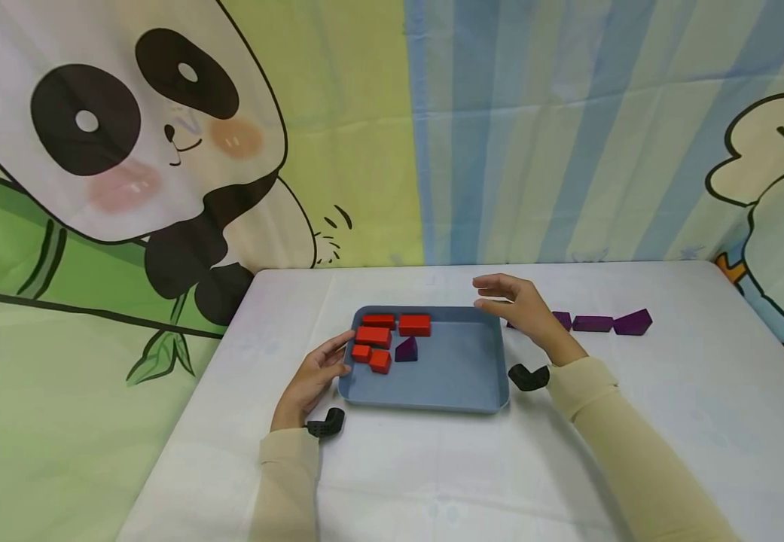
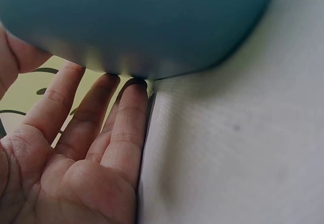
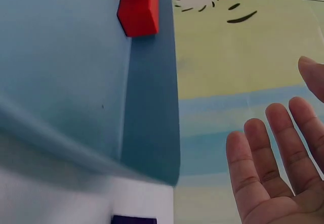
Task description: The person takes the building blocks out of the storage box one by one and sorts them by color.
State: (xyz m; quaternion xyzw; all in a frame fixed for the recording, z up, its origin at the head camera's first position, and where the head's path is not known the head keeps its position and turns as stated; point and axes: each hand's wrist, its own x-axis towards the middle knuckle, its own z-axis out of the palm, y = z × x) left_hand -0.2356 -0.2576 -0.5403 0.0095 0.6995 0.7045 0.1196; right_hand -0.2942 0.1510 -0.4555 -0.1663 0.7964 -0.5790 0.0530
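Note:
A blue-grey tray (image 1: pixel 456 376) lies on the white table. Several red blocks (image 1: pixel 373 336) stand in its left part, with one purple wedge-shaped block (image 1: pixel 407 350) beside them. At the tray's left side, my left hand (image 1: pixel 310 380) touches the outer wall; the left wrist view shows its fingertips (image 2: pixel 132 89) against the tray, fairly straight. My right hand (image 1: pixel 517 305) hovers by the tray's back right corner, holding nothing, its fingers (image 3: pixel 243 158) extended and apart. Right of the tray lie several purple blocks (image 1: pixel 593 324) in a row, partly hidden behind that hand and wrist.
A white cloth covers the table (image 1: pixel 419 482). Behind it hangs a curtain (image 1: pixel 364 150) printed with a panda and stripes. Black wrist-worn devices (image 1: pixel 529 377) sit at both cuffs.

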